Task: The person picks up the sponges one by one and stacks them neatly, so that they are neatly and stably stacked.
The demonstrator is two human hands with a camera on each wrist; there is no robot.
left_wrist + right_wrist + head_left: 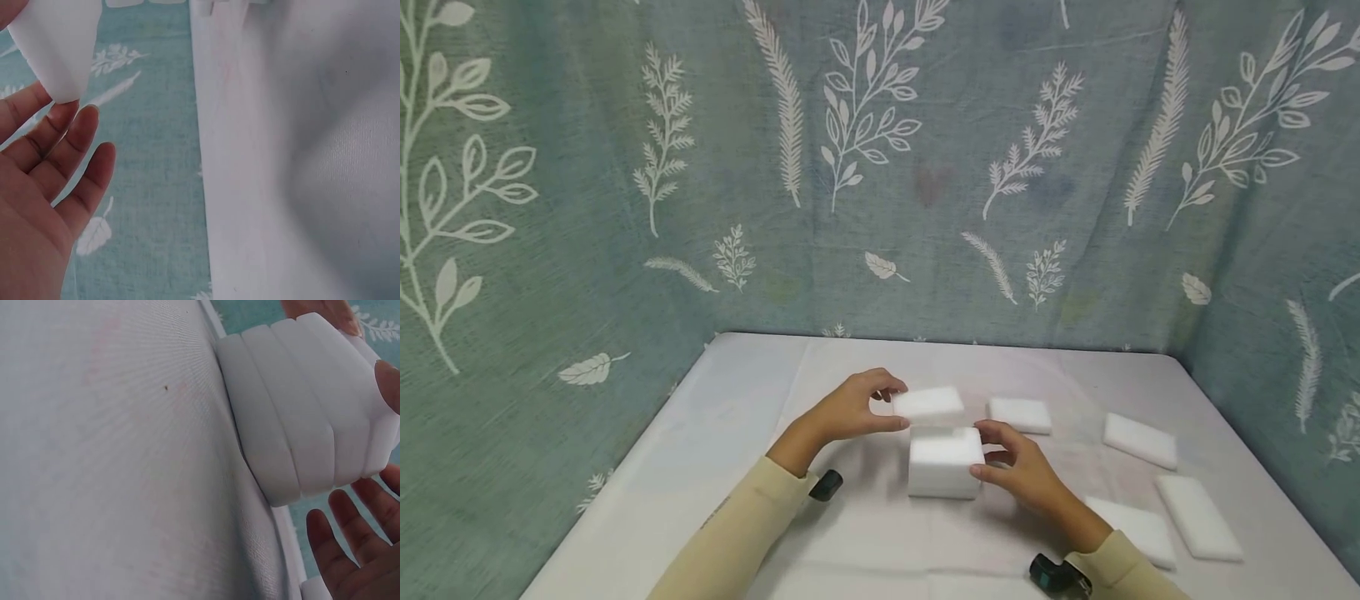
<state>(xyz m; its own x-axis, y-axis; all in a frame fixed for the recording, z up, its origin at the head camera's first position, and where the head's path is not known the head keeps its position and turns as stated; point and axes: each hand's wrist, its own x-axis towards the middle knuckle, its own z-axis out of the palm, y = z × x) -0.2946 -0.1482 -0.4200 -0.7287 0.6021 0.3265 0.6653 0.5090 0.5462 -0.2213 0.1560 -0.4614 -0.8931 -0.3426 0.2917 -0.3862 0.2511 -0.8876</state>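
Between thumb and fingers, my left hand [853, 406] pinches a white block-shaped sponge [929, 404] by its left end. That sponge is raised just behind and above a neat stack of white sponges [946, 467]. In the left wrist view, the fingertips of the left hand [37, 181] press on the lower end of the sponge [59, 44]. My right hand [1018, 467] grips the stack's right end, thumb at the front corner and fingers at the back. The right wrist view shows several layers in the stack [275, 412], flush together, with the right hand's [369, 544] lower fingers spread beside them.
Loose white sponges lie flat on the white-covered table [760, 367]: one behind the stack [1019, 415], one farther right [1140, 440], and two near the right forearm [1131, 529]. A leaf-patterned green curtain [925, 250] surrounds the table's back and sides.
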